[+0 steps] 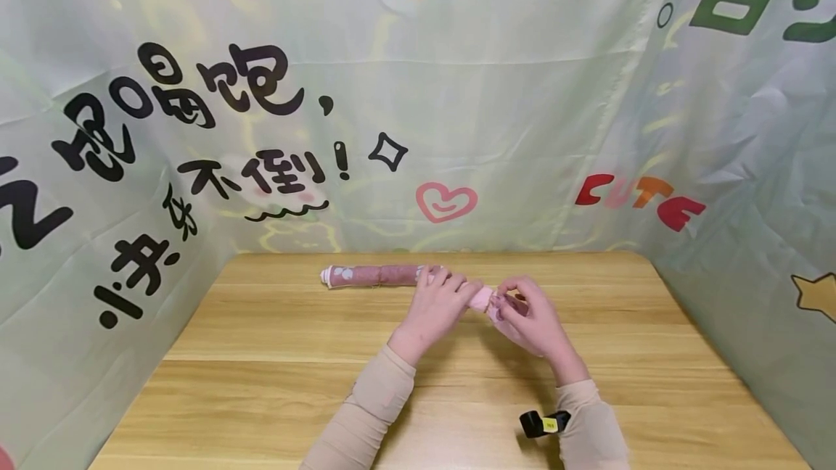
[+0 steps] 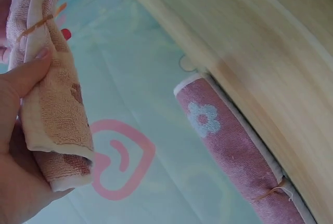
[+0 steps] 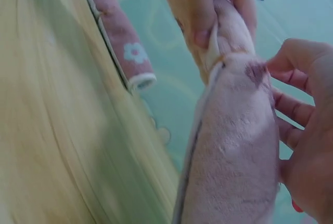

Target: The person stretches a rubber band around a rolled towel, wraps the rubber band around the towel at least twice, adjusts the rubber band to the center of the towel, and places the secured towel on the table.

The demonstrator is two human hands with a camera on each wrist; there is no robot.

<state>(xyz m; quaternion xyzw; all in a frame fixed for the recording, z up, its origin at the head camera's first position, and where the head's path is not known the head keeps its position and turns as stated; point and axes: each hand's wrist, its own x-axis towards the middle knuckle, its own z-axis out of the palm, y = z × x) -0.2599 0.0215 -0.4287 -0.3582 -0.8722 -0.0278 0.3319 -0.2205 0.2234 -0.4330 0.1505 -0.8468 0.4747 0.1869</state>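
A light pink rolled towel (image 1: 481, 299) is held up off the table between both hands, with a thin brown band (image 3: 225, 60) around its middle. My left hand (image 1: 439, 307) grips one end of the roll, thumb on top and fingers beneath, as the left wrist view of the towel (image 2: 58, 104) shows. On the other side of the band, my right hand (image 1: 537, 319) pinches the towel near a dark spot; part of its fingers is hidden behind the roll in the right wrist view. The band (image 2: 37, 26) pulls the cloth into a narrow waist.
Behind the left hand, a darker mauve rolled towel (image 1: 366, 276) with pale blue flowers and its own band lies near the table's back edge. A black strap piece with a yellow label (image 1: 550, 425) is by the right wrist. Printed cloth (image 1: 509, 129) walls the wooden table (image 1: 261, 383).
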